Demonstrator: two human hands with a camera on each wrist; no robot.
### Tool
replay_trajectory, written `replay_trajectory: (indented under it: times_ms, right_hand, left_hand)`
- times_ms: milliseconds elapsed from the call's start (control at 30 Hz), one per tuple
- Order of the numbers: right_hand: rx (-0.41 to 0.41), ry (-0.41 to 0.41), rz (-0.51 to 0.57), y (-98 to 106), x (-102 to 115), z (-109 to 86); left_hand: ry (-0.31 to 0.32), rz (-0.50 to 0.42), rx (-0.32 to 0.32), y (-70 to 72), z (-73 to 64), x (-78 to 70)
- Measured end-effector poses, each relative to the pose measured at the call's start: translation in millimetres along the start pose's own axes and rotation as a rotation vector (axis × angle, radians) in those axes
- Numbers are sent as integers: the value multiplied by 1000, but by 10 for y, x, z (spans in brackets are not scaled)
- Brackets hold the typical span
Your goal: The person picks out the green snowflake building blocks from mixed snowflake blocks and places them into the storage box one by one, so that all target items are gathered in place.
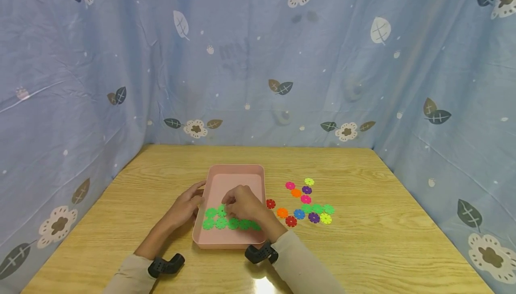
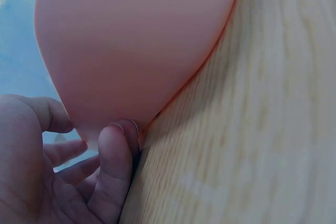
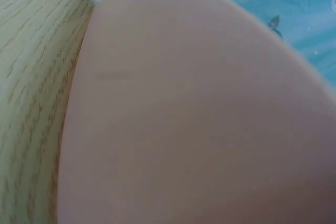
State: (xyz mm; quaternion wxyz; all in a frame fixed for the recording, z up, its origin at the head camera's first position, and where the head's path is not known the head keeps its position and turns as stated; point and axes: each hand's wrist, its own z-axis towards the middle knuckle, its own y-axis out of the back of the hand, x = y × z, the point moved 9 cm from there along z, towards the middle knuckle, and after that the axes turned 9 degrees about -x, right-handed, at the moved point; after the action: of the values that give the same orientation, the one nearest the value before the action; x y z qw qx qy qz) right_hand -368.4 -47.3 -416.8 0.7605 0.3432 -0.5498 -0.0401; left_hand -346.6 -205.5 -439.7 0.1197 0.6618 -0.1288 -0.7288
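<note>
A pink tray lies on the table with several green notched plastic discs in its near half, set roughly in rows. My left hand is at the tray's left side; in the left wrist view its fingertips touch the outer wall and rim of the pink tray. Over the tray, my right hand reaches in with curled fingers. Its thumb and index fingertips pinch a green notched disc beside another in the upper row. The tray's outer wall fills the right wrist view and hides the right hand there.
Right of the tray, loose notched discs lie on the wooden table: red, orange, blue, purple, yellow, pink and green. A patterned blue curtain surrounds the table's back and sides.
</note>
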Motion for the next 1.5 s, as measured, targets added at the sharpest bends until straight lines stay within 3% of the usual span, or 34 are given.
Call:
replay_trajectory:
  times_ms: [167,500,767,1100,1500]
  right_hand:
    - [-13,15,-64,12,14,-3]
    - [-31,46,-89,55,25,-26]
    - [-86,112,-170,213,141,-72]
    - [-115,208,-152,503,238,-210]
    - [-173,157,-47,860,155,-250]
  left_hand:
    - [0,-15,12,-8,-5,5]
    - [-1,-30,17,-13,-1,1]
    - [-4,-16,3,-21,31,18]
    - [-7,-6,-8,-1,27,19]
    - [-10,-12,-9,4,-7,24]
